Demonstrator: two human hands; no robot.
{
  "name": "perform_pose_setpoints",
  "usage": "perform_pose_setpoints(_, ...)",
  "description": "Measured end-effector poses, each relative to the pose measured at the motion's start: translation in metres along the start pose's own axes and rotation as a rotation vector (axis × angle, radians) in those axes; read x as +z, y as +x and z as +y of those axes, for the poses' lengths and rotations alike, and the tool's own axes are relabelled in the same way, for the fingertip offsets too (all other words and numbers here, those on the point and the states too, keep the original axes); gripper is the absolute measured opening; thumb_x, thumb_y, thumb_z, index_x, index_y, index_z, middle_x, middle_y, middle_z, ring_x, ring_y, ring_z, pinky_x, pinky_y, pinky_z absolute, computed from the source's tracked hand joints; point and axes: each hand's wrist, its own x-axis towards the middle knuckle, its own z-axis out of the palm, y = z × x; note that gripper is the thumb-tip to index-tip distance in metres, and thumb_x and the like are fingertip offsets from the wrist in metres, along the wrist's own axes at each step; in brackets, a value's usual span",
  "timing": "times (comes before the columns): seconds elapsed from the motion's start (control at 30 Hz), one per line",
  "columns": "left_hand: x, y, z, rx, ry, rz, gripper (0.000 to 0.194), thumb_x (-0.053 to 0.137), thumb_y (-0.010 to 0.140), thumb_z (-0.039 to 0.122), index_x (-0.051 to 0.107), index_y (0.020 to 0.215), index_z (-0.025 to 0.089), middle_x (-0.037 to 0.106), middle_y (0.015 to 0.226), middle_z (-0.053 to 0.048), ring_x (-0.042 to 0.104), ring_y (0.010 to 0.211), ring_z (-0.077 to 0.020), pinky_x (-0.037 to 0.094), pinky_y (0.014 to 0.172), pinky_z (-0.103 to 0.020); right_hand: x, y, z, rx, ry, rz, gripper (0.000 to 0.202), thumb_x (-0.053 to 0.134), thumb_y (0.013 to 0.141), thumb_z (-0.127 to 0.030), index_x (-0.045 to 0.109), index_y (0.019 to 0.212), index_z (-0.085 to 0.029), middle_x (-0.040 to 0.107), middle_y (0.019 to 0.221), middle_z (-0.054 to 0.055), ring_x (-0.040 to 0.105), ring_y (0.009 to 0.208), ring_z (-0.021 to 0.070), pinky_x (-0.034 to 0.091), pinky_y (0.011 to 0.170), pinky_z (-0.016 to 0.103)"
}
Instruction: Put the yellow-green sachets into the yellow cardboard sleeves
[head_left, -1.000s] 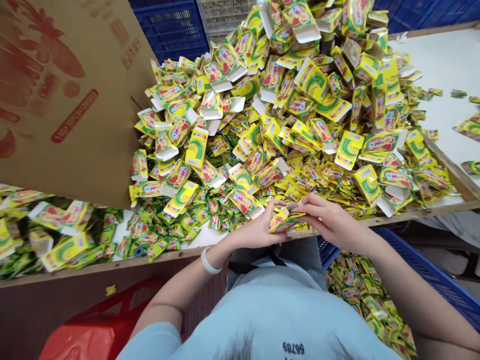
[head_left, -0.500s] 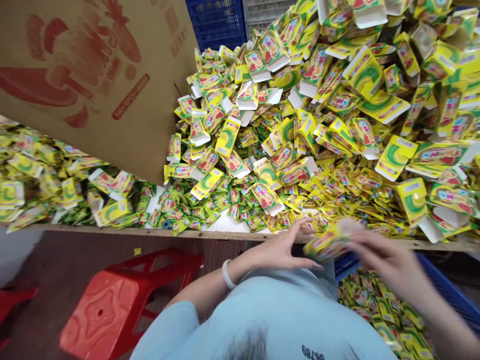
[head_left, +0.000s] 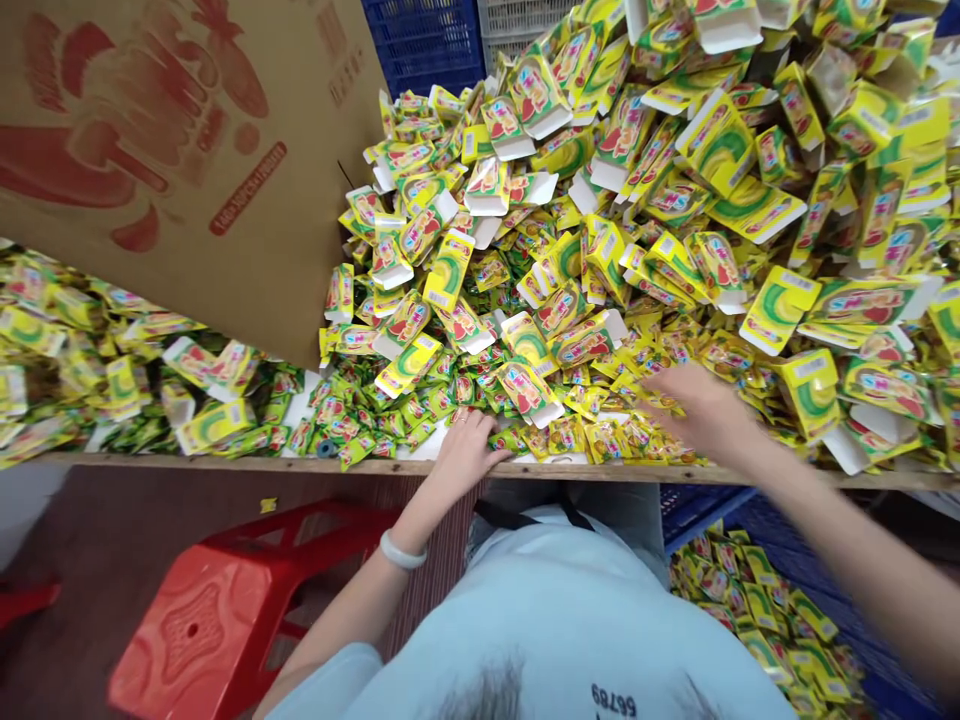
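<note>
My left hand [head_left: 466, 450], with a pale bangle on its wrist, rests at the table's front edge against small green sachets [head_left: 409, 415]. Its fingers point down into them, and what they may pinch is too small to tell. Over the small yellow sachets [head_left: 607, 438] to the right is my right hand [head_left: 701, 410], smeared by motion, its fingertips unclear. Between and beyond the hands lie yellow and green printed boxes, among them one with a watermelon print [head_left: 529, 392]. A large heap of such boxes [head_left: 712, 145] rises behind.
A big brown carton [head_left: 247, 250] stands at the left on the table. The wooden table edge [head_left: 360, 466] runs across. Below are a red stool [head_left: 202, 620] at left and a blue crate [head_left: 810, 560] with filled boxes at right. More crates [head_left: 427, 45] stand behind.
The box that was between my hands is gone from them. My left hand has moved left to the green sachets, and my right hand has moved forward over the yellow ones.
</note>
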Motion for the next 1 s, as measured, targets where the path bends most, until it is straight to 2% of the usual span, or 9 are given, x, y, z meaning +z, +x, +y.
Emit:
perform_pose_setpoints(0.1,-0.001,-0.003,-0.002,-0.061,-0.237,0.034,0.019,0.073,0.081,0.031,0.061,0.087,0.017,0.063,0.091,-0.005,0.058,0.087,-0.0213,0.048,0.082,-0.035,0.052,0.005,-0.008,-0.228,-0.416,-0.287,0.027,0.083,0.078,-0.033,0.071,0.098,-0.02,0.067,0.11,0.015,0.06,0.104,0.0317,0.054,0.087,0.045)
perform_pose_setpoints(0.17,-0.002,-0.006,-0.007,-0.146,-0.47,0.062,0.019,0.067,0.084,0.032,0.061,0.094,0.017,0.063,0.084,-0.001,0.057,0.073,-0.0164,0.048,0.072,-0.031,0.074,0.003,-0.011,-0.284,-0.563,-0.313,0.011,0.074,0.085,-0.024,0.069,0.092,-0.018,0.066,0.114,0.017,0.06,0.106,0.0313,0.053,0.085,0.043)
perform_pose_setpoints(0.3,-0.003,-0.009,-0.003,-0.303,-0.928,-0.002,0.042,0.069,0.083,0.043,0.059,0.112,0.015,0.062,0.07,0.002,0.059,0.059,-0.015,0.05,0.058,-0.027,0.071,-0.007,-0.02,-0.14,-0.178,-0.167,0.016,0.06,0.096,-0.029,0.061,0.081,-0.021,0.065,0.085,0.007,0.061,0.081,0.0212,0.052,0.072,0.033)
perform_pose_setpoints(0.37,-0.004,-0.007,0.011,-0.313,-1.084,-0.085,0.048,0.071,0.081,0.044,0.059,0.117,0.015,0.066,0.075,-0.001,0.063,0.062,-0.0163,0.053,0.059,-0.029,0.066,-0.012,-0.031,-0.046,0.094,-0.075,0.022,0.061,0.095,-0.039,0.06,0.082,-0.022,0.066,0.09,0.006,0.063,0.084,0.0205,0.052,0.07,0.031)
perform_pose_setpoints(0.47,-0.009,-0.005,0.037,-0.197,-1.209,-0.196,0.055,0.076,0.077,0.039,0.058,0.124,0.017,0.071,0.099,-0.007,0.069,0.079,-0.0185,0.058,0.075,-0.034,0.072,-0.019,-0.048,0.042,0.259,0.027,0.026,0.063,0.091,-0.047,0.06,0.082,-0.023,0.068,0.104,0.009,0.065,0.091,0.0221,0.054,0.072,0.033)
perform_pose_setpoints(0.53,-0.011,-0.006,0.052,-0.095,-1.235,-0.281,0.068,0.08,0.074,0.035,0.053,0.134,0.019,0.068,0.116,-0.011,0.069,0.091,-0.0197,0.058,0.084,-0.035,0.081,-0.025,-0.052,0.113,0.282,0.064,0.026,0.063,0.091,-0.047,0.058,0.081,-0.023,0.067,0.089,0.007,0.065,0.077,0.0196,0.054,0.069,0.033)
perform_pose_setpoints(0.77,-0.007,-0.004,0.073,0.148,-0.805,-0.201,0.031,0.052,0.098,0.035,0.063,0.121,0.019,0.068,0.108,-0.011,0.065,0.096,-0.0213,0.057,0.084,-0.035,0.078,-0.05,-0.04,0.411,0.768,-0.102,0.04,0.073,0.082,-0.049,0.059,0.111,-0.026,0.069,0.091,0.002,0.068,0.074,0.0177,0.059,0.065,0.031)
perform_pose_setpoints(0.9,-0.029,0.027,0.056,0.448,-0.311,-0.108,0.043,0.053,0.096,0.026,0.053,0.139,0.025,0.056,0.135,-0.014,0.057,0.122,-0.0251,0.049,0.105,-0.042,0.053,-0.051,-0.021,0.315,0.383,-0.006,0.022,0.065,0.089,-0.041,0.07,0.092,-0.02,0.07,0.081,0.004,0.064,0.07,0.0185,0.055,0.066,0.031)
perform_pose_setpoints(1.0,-0.045,0.069,0.038,0.563,0.126,-0.006,0.052,0.053,0.088,0.007,0.057,0.137,0.024,0.049,0.149,-0.015,0.039,0.144,-0.0324,0.029,0.119,-0.056,0.032,-0.047,-0.004,0.189,-0.015,0.048,0.015,0.058,0.092,-0.027,0.07,0.092,-0.018,0.071,0.087,0.008,0.065,0.08,0.0219,0.053,0.077,0.036)
